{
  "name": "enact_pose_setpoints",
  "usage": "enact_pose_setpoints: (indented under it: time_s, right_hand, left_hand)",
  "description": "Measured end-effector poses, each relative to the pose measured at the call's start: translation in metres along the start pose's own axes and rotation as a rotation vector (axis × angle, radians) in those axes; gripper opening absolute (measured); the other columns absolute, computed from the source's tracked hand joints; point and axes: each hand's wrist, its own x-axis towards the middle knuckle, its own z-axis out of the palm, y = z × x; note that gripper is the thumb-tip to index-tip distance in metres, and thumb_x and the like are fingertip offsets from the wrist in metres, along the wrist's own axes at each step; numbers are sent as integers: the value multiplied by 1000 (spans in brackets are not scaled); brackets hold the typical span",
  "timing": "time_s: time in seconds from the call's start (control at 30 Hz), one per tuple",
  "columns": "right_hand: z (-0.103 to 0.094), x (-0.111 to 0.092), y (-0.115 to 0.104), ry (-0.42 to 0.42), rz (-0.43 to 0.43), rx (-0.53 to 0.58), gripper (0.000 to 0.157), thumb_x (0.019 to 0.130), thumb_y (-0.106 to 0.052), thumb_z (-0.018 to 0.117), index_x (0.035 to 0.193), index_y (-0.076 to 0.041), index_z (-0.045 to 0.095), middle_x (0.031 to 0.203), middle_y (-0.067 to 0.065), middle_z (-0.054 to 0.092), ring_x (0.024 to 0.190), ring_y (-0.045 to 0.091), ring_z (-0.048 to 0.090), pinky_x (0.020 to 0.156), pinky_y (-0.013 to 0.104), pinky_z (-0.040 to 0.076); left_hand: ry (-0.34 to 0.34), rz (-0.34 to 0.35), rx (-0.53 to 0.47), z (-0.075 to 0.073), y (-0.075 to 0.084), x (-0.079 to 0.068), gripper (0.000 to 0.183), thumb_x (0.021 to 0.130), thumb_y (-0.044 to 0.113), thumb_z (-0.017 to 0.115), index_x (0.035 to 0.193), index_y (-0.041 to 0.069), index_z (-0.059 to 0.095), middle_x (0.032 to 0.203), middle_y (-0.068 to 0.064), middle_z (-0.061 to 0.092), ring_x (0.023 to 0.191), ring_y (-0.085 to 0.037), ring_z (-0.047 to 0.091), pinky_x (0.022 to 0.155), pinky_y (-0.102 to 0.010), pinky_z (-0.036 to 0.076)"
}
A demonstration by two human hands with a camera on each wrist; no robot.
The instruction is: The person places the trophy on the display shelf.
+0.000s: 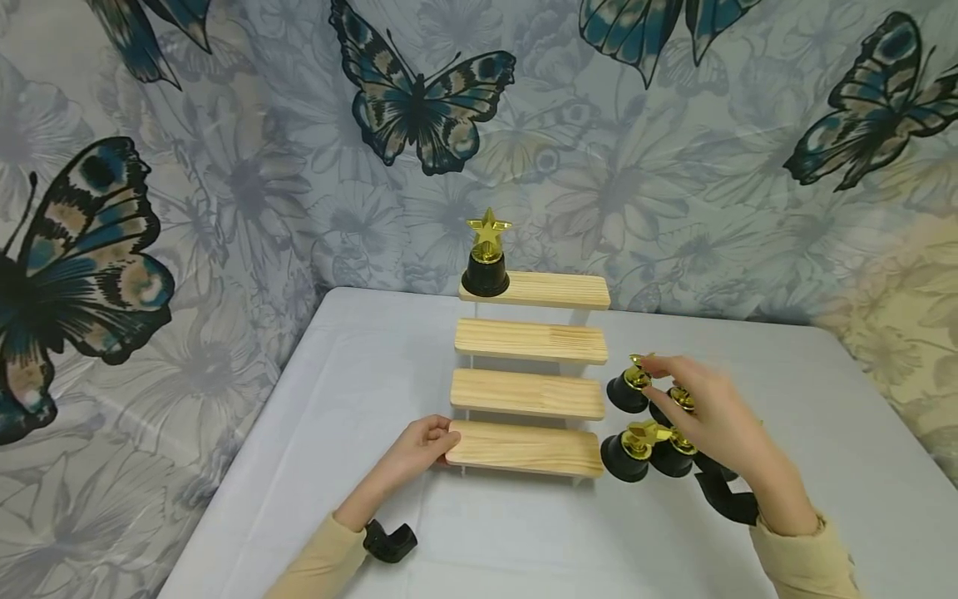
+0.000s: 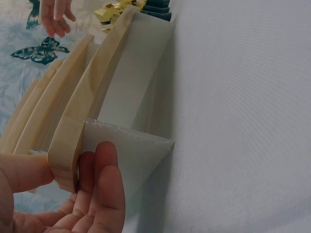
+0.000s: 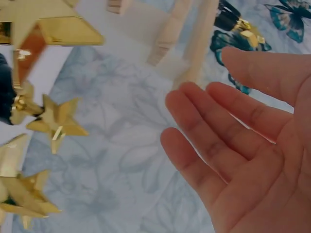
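A four-tier display stand with pale wooden boards (image 1: 531,449) stands in the middle of the table. My left hand (image 1: 415,449) pinches the left end of its lowest board, thumb on top and fingers beneath, as the left wrist view also shows. On the top board's left end stands a black-based gold star trophy (image 1: 486,258). My right hand (image 1: 711,416) hovers over a group of similar trophies (image 1: 624,457) to the right of the stand, partly hiding them. In the right wrist view its fingers and thumb are apart with nothing between them, and gold stars (image 3: 57,121) show at left.
A white cloth (image 1: 359,366) covers the table. Behind it hangs a grey floral backdrop (image 1: 621,191) with butterflies, close behind the top board. Clear panels support the boards. Black wrist mounts (image 1: 389,542) are worn at both wrists.
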Motion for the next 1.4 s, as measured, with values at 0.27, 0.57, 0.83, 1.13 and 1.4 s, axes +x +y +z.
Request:
enact_pose_setpoints:
  time_s: [0.27, 0.57, 0.83, 1.13, 1.4]
  right_hand:
    - [11, -21, 4, -116, 101, 32, 36, 78, 2, 71, 112, -1, 59, 108, 8, 63, 93, 22, 60, 75, 34, 49]
    - [19, -34, 7, -178, 135, 89, 37, 79, -1, 71, 114, -1, 58, 109, 10, 62, 94, 25, 60, 75, 40, 52]
    - [26, -38, 11, -216, 171, 60, 39, 76, 2, 72, 113, 0, 58, 104, 8, 64, 90, 23, 62, 72, 36, 53]
    - [29, -40, 11, -309, 218, 65, 35, 76, 4, 72, 109, 2, 60, 100, 8, 64, 84, 22, 63, 67, 30, 53]
    - [29, -40, 12, -317, 210, 93, 33, 75, 6, 71, 106, 1, 61, 97, 6, 65, 81, 17, 64, 65, 26, 52]
  left_hand:
    - [2, -4, -3, 0, 1, 0, 48, 96, 24, 53, 121, -16, 45, 80, -6, 64, 68, -14, 57, 65, -31, 50]
    - [2, -1, -1, 0, 1, 0, 46, 96, 23, 53, 120, -15, 46, 79, -5, 63, 68, -14, 58, 66, -32, 50]
    - [0, -2, -6, 0, 2, -1, 46, 96, 22, 53, 121, -16, 45, 78, -5, 62, 68, -14, 58, 66, -33, 50]
    - [-6, 7, 0, 1, 3, -3, 45, 96, 22, 53, 119, -16, 46, 75, -4, 60, 67, -13, 57, 66, -33, 50]
    - [1, 7, -1, 0, 3, -1, 44, 96, 22, 53, 118, -15, 47, 76, -5, 62, 66, -13, 57, 65, -32, 50]
